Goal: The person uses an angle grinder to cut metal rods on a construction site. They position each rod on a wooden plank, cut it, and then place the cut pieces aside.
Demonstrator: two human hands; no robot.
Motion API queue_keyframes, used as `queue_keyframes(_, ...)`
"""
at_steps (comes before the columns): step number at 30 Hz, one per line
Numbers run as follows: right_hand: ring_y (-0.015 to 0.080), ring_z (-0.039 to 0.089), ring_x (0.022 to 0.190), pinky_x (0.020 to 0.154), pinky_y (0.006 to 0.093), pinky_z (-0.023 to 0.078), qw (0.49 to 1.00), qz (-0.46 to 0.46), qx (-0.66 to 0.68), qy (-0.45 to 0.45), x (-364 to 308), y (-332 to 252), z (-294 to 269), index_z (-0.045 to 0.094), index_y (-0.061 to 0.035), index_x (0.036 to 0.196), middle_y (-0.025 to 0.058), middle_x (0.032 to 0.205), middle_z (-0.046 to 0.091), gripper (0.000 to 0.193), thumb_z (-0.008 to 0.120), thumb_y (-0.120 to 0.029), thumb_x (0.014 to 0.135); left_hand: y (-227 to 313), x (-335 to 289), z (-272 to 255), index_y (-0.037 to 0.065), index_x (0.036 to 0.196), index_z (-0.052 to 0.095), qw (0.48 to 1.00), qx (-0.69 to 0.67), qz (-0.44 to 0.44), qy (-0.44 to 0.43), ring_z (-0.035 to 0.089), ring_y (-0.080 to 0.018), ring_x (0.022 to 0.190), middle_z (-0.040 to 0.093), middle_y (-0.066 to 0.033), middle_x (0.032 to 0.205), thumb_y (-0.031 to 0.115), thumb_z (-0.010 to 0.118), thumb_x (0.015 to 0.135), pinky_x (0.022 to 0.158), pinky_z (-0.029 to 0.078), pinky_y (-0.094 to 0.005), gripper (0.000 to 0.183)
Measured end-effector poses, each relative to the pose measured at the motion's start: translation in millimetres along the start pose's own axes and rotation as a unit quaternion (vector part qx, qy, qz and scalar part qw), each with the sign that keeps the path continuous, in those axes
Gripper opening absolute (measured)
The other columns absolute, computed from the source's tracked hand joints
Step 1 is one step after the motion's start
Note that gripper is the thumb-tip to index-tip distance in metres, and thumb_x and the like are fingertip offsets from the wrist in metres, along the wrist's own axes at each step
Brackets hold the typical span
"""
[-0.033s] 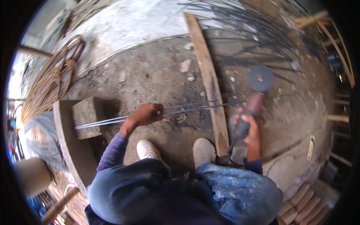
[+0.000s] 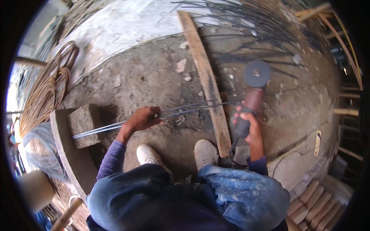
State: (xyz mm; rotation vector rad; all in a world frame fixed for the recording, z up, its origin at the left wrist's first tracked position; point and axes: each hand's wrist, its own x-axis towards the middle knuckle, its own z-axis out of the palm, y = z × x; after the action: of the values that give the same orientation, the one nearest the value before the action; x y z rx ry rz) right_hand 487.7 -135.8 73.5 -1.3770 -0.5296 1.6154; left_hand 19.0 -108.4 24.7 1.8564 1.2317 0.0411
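My left hand (image 2: 143, 118) is closed around a few thin metal rods (image 2: 184, 109). At the left the rods rest on a concrete block (image 2: 85, 118); their right ends lie across a wooden plank (image 2: 208, 77). In my right hand (image 2: 251, 125) is an angle grinder (image 2: 252, 104), gripped round its dark body. Its grey disc (image 2: 257, 74) points away from me, beyond the plank's right side and apart from the rods. The grinder's cord hangs down near my right wrist.
Many dark rods (image 2: 250, 29) lie scattered at the far right. Coiled brown rods (image 2: 54, 84) and a bundle of grey wire (image 2: 44, 148) lie at the left. A power strip (image 2: 317, 143) and stacked bricks (image 2: 318, 202) are at the right.
The whole view has shifted slightly, so most things sit a little further left. Both hands keep their holds on the rods and the angle grinder.
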Motion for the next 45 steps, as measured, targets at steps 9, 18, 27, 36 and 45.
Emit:
queue_keyframes(9,0.019,0.073,0.08,0.065,0.0359,0.062,0.995,-0.004,-0.085,0.045,3,-4,32,0.065,0.0033,0.115,0.0095,0.095,0.072,0.037,0.079,-0.008,0.082,15,-1,-11,0.005,0.108,0.07,0.999,0.036,-0.025,0.004,0.074,-0.0371,0.082,0.075,-0.0148,0.089,0.032,0.091,0.089,0.074,0.054,-0.048,0.039)
queue_keyframes(18,0.0292,0.075,0.084,0.078,0.0444,0.06,0.882,-0.246,-0.389,0.1,6,8,41,0.063,0.0009,0.12,0.0147,0.098,0.074,0.051,0.083,-0.015,0.076,46,7,-1,0.004,0.138,0.065,0.977,0.133,0.086,0.144,0.07,-0.0366,0.119,0.072,-0.0185,0.13,0.046,0.091,0.087,0.094,0.058,-0.0493,0.07)
queue_keyframes(27,0.0491,0.062,0.125,0.103,0.0565,0.051,0.854,-0.297,-0.427,0.009,-18,35,141,0.042,0.0058,0.151,0.0316,0.134,0.059,0.088,0.09,-0.023,0.084,182,51,67,-0.002,0.154,0.048,0.833,-0.493,0.083,0.238,0.066,-0.0281,0.129,0.066,-0.0195,0.143,0.036,0.081,0.104,0.111,0.054,-0.0441,0.071)
queue_keyframes(36,0.0477,0.069,0.114,0.094,0.0556,0.055,0.892,-0.293,-0.341,-0.048,-25,52,159,0.038,-0.0018,0.148,0.0281,0.128,0.063,0.088,0.093,-0.02,0.082,162,40,47,-0.001,0.147,0.056,0.798,-0.559,0.064,0.215,0.067,-0.0187,0.123,0.071,-0.0106,0.132,0.03,0.075,0.108,0.109,0.053,-0.0377,0.052)
queue_keyframes(45,0.0435,0.073,0.107,0.088,0.0531,0.057,0.875,-0.323,-0.359,0.028,-24,51,156,0.038,-0.0006,0.149,0.0272,0.124,0.068,0.088,0.093,-0.02,0.083,186,58,54,-0.001,0.151,0.05,0.795,-0.531,0.083,0.282,0.06,-0.0173,0.123,0.066,-0.0131,0.135,0.035,0.058,0.118,0.107,0.05,-0.0358,0.05)
